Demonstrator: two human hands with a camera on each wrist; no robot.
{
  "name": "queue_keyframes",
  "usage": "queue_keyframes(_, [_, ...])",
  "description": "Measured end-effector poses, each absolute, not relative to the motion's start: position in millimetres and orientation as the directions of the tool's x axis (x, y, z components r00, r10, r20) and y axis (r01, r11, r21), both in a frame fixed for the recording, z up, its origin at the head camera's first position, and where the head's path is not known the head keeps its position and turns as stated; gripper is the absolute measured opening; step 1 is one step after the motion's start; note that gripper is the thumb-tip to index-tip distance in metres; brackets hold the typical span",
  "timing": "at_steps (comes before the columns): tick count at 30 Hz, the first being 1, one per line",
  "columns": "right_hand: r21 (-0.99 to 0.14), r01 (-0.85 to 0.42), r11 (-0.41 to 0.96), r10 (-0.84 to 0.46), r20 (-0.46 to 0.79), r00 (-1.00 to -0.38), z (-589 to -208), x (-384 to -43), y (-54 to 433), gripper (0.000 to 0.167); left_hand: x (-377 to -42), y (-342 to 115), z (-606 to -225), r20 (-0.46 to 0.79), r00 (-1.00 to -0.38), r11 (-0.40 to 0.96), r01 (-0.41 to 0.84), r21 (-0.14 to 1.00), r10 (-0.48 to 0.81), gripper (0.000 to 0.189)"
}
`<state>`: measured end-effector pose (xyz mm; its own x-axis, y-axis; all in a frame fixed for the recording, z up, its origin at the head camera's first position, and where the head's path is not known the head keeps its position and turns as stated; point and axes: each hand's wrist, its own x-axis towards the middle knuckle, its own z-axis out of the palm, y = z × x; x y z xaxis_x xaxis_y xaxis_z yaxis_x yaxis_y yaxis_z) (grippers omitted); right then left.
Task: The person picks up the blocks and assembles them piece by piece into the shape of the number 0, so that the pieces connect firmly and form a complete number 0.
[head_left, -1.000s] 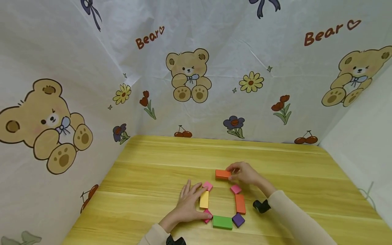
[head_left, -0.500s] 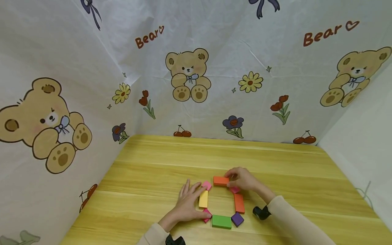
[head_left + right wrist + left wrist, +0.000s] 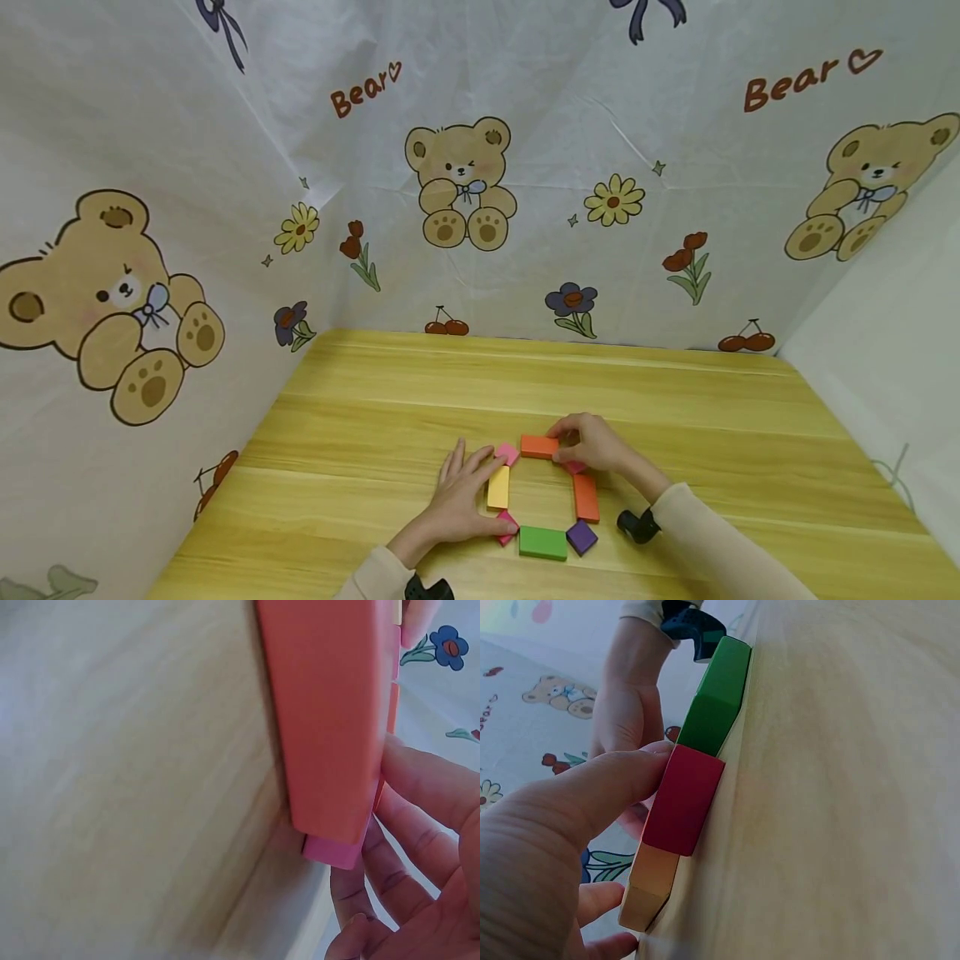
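Small coloured blocks form a ring on the table. My right hand (image 3: pixel 597 443) pinches the right end of an orange block (image 3: pixel 536 447) on the ring's far side, beside a partly covered pink block (image 3: pixel 575 467). At the left my left hand (image 3: pixel 461 500) lies spread: its thumb touches a magenta block (image 3: pixel 684 801), and its fingertips reach a yellow block (image 3: pixel 498 489) and the far-left pink block (image 3: pixel 508 453). A green block (image 3: pixel 543 543) makes the near side, with a purple block (image 3: pixel 582 538) at its right. A second orange block (image 3: pixel 587 498) makes the right side.
The wooden table (image 3: pixel 375 400) extends around the ring. Printed cloth (image 3: pixel 540 100) with bears stands behind and at the left. Black wrist cameras (image 3: pixel 638 527) sit at both wrists. A thin pale cord (image 3: pixel 896 479) hangs at the right.
My right hand has drawn the far orange block nearer and slightly left, from beyond the ring to between the two pink blocks. The left hand has stayed in place.
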<state>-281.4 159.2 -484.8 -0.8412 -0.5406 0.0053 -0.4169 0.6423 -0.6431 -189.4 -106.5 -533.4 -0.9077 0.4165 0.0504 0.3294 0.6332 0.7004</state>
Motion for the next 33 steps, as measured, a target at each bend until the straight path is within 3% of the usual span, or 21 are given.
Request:
queue_keyframes(12, [-0.668,-0.417,0.617,-0.544,0.021,-0.839,-486,-281,160,0.030,-188,-106,-532,0.050,-0.906,0.629,0.331,0.704,0.421,0.096])
queue_keyframes(21, [-0.661,-0.359,0.659,-0.448,0.038,-0.893,-480,-281,179,0.026,-187,-105,-527,0.066,-0.904,0.632,0.346,0.693,0.421,0.095])
queue_keyframes(26, [-0.666,-0.283,0.690,-0.398,-0.024,-0.917,-480,-277,189,0.023,-187,-105,-525,0.065,-0.903,0.633,0.346,0.693,0.424,0.095])
queue_keyframes(33, [-0.669,-0.277,0.690,-0.429,-0.070,-0.901,-483,-272,193,0.027,-187,-105,-524,0.081,-0.901,0.628,0.359,0.690,0.427,0.095])
